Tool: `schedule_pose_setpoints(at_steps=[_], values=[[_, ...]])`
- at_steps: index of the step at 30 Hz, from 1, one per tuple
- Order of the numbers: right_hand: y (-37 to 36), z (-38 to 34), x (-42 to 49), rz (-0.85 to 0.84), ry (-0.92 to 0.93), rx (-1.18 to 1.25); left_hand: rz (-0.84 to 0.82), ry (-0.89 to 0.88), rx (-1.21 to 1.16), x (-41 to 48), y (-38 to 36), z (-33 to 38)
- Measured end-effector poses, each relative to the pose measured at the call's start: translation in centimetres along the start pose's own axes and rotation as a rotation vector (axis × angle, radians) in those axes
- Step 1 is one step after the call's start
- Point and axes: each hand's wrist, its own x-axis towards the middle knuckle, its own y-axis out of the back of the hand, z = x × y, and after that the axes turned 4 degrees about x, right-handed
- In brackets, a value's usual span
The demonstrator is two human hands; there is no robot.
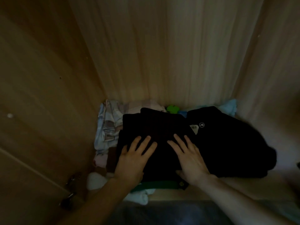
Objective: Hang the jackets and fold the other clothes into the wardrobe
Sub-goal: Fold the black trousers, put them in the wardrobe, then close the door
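A folded black garment (155,125) lies on a pile of clothes on the wardrobe shelf (243,184). My left hand (134,156) rests flat on its near left part, fingers spread. My right hand (190,156) lies flat on its near right part, fingers apart. Neither hand grips the cloth. A second black garment (230,143) with a small white round logo and a label sits right beside it. A green band (159,184) of another folded piece shows under the black garment's front edge.
Pale patterned cloth (107,127) is heaped at the left of the shelf. Light blue fabric (228,108) and a bright green thing (172,108) sit at the back. The wardrobe's wooden walls (162,54) close in behind and on both sides. Metal hinges (71,184) show at lower left.
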Motion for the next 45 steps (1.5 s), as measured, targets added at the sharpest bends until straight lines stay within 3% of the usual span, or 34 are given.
schedule_pose_setpoints(at_steps=[5,12,15,18,20,23,28,37,45], values=[[1.1,-1.0,1.3,0.015,0.001,-0.073,-0.003,0.046,0.024,0.1,1.2,-0.9],[-1.9,-3.6,3.1,0.1,-0.142,0.012,0.212,-0.226,0.294,2.5,2.8,-5.4],[-2.6,-4.8,4.4,0.142,-0.104,-0.004,0.172,-0.127,0.194,1.6,1.0,-6.0],[-2.7,-4.3,5.1,0.081,0.06,-0.048,0.058,0.015,0.009,-0.3,-1.5,-5.5],[-1.8,-3.6,5.2,0.002,0.114,0.026,0.026,0.016,-0.097,-0.8,-2.2,-5.8],[0.0,-4.3,5.8,0.031,0.055,0.201,0.085,0.006,-0.211,0.7,-1.3,-6.7],[1.0,-5.2,10.4,0.077,-0.002,0.123,0.07,0.149,-0.273,6.3,-0.8,-7.7],[-3.0,-4.2,13.9,0.074,-0.048,0.168,0.078,0.14,-0.519,9.4,-6.4,-9.2],[-3.7,-2.8,15.0,0.028,-0.087,0.213,0.086,0.152,-0.452,11.6,-7.1,-8.8]])
